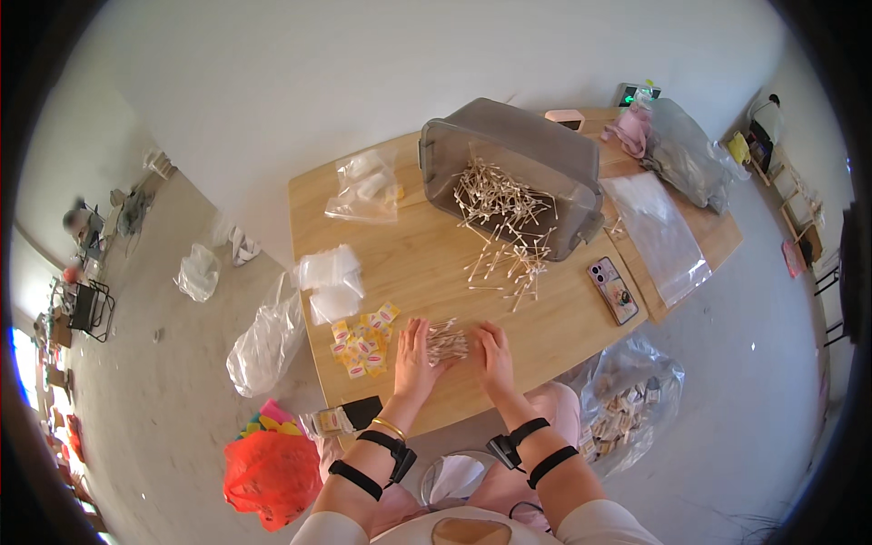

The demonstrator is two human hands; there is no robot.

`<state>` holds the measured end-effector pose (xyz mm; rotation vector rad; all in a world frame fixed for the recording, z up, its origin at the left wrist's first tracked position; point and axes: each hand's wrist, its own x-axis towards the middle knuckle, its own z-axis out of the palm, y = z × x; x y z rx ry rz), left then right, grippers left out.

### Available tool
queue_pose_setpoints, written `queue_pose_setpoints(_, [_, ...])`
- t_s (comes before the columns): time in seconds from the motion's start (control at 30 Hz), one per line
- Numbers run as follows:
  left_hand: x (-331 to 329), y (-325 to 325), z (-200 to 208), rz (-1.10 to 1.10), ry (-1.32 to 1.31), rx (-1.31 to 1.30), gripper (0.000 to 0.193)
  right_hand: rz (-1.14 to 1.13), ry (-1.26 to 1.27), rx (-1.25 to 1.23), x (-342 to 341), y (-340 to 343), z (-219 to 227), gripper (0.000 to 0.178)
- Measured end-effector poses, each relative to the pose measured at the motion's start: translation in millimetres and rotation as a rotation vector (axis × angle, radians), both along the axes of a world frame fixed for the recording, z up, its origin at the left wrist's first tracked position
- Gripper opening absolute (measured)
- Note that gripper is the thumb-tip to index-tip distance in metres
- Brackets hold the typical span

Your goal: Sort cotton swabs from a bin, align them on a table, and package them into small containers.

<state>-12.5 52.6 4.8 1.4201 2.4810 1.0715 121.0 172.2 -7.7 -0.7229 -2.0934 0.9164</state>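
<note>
Pale wall (300, 82) rises behind the wooden table (409, 250) I sit at. On its near side my left hand (416, 359) curves around the left part of a bundle of cotton swabs (447, 342), the fingers at the far side and the thumb toward me; I cannot tell how firmly it grips. My right hand (495, 359) is open just beside the bundle's right end, fingers bent and nothing visible in them. The bundle sits between my two hands, its sticks running roughly from side to side. I wear black straps (356, 480) on both forearms and a gold-coloured bracelet (389, 426) on my left wrist.

Just left of my left hand lie small yellow-and-white labels (361, 345), with a stack of clear bags (329, 283) beyond them. Nearer me, at the table's edge, is a small packet (332, 420) with a black part. Farther out, a grey bin (536, 150) is tipped with its mouth toward me, and loose swabs (504, 200) spill from it onto the wood. A phone (614, 291) lies to the right, near a long clear plastic bag (658, 236). Below the table, a red bag (271, 480) is at my left and a clear sack (633, 409) of small packs at my right.
</note>
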Motion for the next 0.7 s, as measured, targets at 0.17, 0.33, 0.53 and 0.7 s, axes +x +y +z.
queue_pose_setpoints(0.17, [0.7, 10.3, 7.6, 0.079, -0.005, -0.084, 0.093, -0.026, -0.1, -0.024, 5.3, -3.5, -1.8, 0.025])
queue_pose_setpoints(0.33, [4.0, 2.9, 16.4, 0.133, 0.0, -0.223, 0.093, -0.03, -0.113, 0.046, 7.2, -7.4, -1.3, 0.025])
queue_pose_setpoints(0.53, [11.4, -10.0, 15.1, 0.076, -0.024, -0.259, 0.093, -0.078, -0.155, 0.073, 16.0, -0.2, -2.5, 0.025])
queue_pose_setpoints(0.7, [-19.1, 6.8, -19.3, 0.068, -0.183, 0.1, 0.076, -0.035, -0.101, -0.013, -1.0, -10.3, 3.8, 0.025])
